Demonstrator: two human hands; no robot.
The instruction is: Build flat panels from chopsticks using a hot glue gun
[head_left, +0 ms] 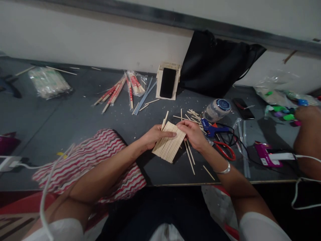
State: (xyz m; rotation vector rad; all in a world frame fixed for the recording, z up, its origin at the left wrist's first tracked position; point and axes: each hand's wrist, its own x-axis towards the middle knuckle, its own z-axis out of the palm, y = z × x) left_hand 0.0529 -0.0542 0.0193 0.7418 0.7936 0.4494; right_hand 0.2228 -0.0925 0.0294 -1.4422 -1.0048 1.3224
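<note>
A flat panel of pale wooden sticks point(170, 144), laid side by side, is held tilted above the dark table's front part. My left hand point(154, 135) grips its left side, thumb across the top face, with a couple of loose sticks point(165, 121) poking up beside that thumb. On the upper right edge, the fingers of my right hand point(192, 132) are closed round the panel. Under and beside my right hand lie long loose sticks point(190, 155). A pile of short stick pieces point(194, 115) is just beyond it.
Right of my hands are a blue glue gun point(210, 129), red-handled tool point(227, 150), jar point(217, 110) and purple box point(267, 154). A striped cloth point(95, 164) lies left. Behind stand a phone point(168, 82) and black bag point(215, 63). Another person's arm point(308, 144) is at far right.
</note>
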